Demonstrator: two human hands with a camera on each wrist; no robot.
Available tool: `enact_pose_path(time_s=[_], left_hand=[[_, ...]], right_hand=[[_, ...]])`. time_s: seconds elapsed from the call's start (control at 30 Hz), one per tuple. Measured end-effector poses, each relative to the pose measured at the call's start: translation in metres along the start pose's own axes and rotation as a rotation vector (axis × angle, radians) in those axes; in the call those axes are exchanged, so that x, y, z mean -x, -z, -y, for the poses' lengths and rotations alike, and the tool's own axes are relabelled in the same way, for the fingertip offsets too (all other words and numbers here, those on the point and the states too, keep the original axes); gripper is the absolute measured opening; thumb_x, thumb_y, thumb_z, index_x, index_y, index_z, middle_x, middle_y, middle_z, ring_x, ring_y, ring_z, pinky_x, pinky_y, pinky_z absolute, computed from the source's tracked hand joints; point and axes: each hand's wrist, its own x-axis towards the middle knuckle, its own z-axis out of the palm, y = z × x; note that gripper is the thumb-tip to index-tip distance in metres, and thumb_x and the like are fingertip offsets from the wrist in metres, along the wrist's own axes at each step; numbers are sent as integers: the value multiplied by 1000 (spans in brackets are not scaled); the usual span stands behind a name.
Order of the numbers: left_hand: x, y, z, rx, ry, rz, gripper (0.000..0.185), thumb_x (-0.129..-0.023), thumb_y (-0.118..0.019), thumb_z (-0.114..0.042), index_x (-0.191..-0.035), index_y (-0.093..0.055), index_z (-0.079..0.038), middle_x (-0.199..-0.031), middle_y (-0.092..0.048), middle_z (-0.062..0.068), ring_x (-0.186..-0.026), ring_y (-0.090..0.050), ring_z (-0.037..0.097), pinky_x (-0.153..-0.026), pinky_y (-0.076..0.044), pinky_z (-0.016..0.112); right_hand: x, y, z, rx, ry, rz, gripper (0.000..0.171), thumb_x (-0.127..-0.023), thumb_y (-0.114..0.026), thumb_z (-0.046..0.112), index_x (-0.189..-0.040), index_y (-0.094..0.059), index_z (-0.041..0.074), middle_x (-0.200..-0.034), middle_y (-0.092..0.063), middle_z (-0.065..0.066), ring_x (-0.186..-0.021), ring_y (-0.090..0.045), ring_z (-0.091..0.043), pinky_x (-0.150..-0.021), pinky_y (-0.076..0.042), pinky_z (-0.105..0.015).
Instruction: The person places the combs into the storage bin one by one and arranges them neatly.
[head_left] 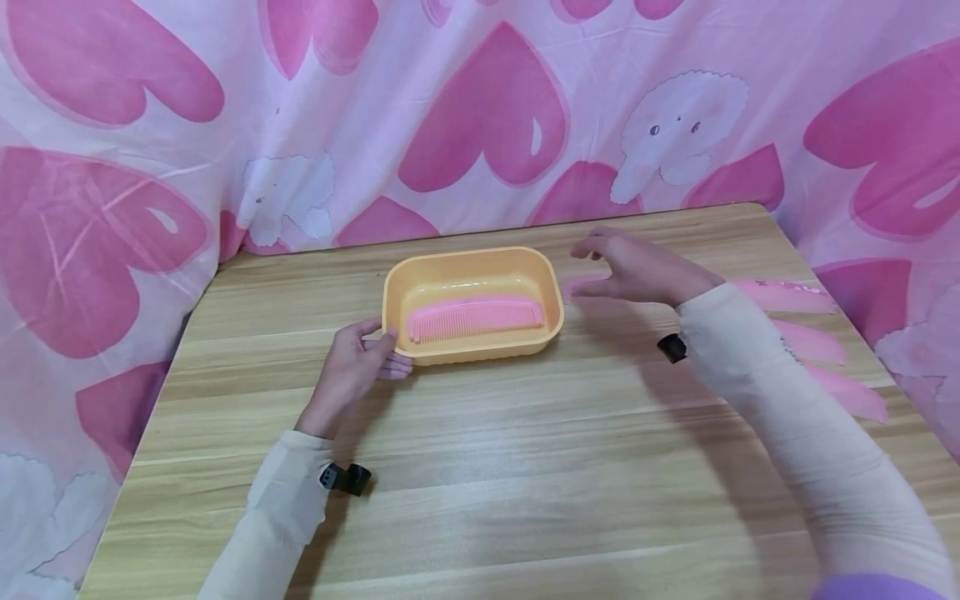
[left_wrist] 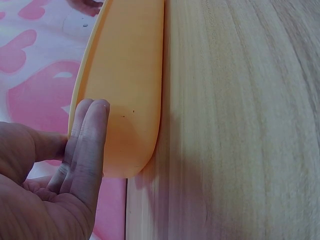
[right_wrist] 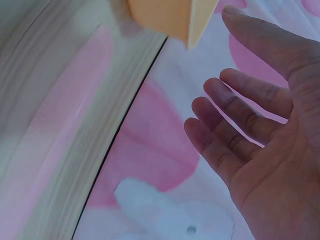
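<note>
A shallow orange plastic basin (head_left: pixel 472 358) stands on the wooden table, with a pink comb (head_left: pixel 476 317) lying inside, teeth toward me. My left hand (head_left: pixel 356 362) grips the basin's near left corner. In the left wrist view, fingers of the left hand (left_wrist: pixel 75 170) lie along the basin's outer wall (left_wrist: pixel 125 75). Just right of the basin hovers my right hand (head_left: pixel 637 267), fingers parted and holding nothing. Beneath it another pink strip (head_left: pixel 573 287) lies on the table, partly hidden by the hand. The right wrist view shows the loosely spread right hand (right_wrist: pixel 260 140) and a blurred pink strip (right_wrist: pixel 65 125).
Several pink comb-like pieces (head_left: pixel 810 342) lie at the table's right side, partly covered by my right sleeve (head_left: pixel 780 400). Behind the table (head_left: pixel 487 483) hangs a pink curtain (head_left: pixel 480 108) with hearts, close to the back edge.
</note>
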Motion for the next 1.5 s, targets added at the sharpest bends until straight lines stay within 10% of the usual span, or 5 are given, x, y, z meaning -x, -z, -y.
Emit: enact_pose_path(time_s=[0.77,1.03,1.3,1.5], left_hand=[[2,1,0,-10,-14,3,46,-108,-48,-16,-150,-42,3,-92,-75,20,-78,-75,23,-75,-65,35],[2,1,0,-7,-18,7,47,-108,-47,-14,-150,-40,4,-89,-75,20,-79,-76,28,-77,-65,40],[0,1,1,-3,-24,7,47,-107,-47,-13,-150,-41,4,-88,-75,19,-75,-76,24,-76,-65,40],[0,1,0,7,2,3,47,-107,-49,-15,-151,-41,2,-87,-75,17,-74,-75,20,-76,-65,38]], right_hand=[[110,11,-90,-78,-250,-54,65,-83,-86,23,-131,-58,-10,-126,-58,-28,-113,-55,-43,-95,-49,-60],[156,3,-115,-44,-254,-150,62,-73,-93,19,-121,-66,-10,-118,-66,-27,-103,-62,-43,-77,-50,-18],[194,-10,-143,2,-172,-229,58,-61,-98,13,-110,-73,-5,-104,-72,-11,-90,-54,7,-70,-45,-4],[218,-23,-156,18,-156,-264,57,-52,-100,10,-101,-75,-3,-92,-72,-1,-87,-54,12,-68,-45,-2]])
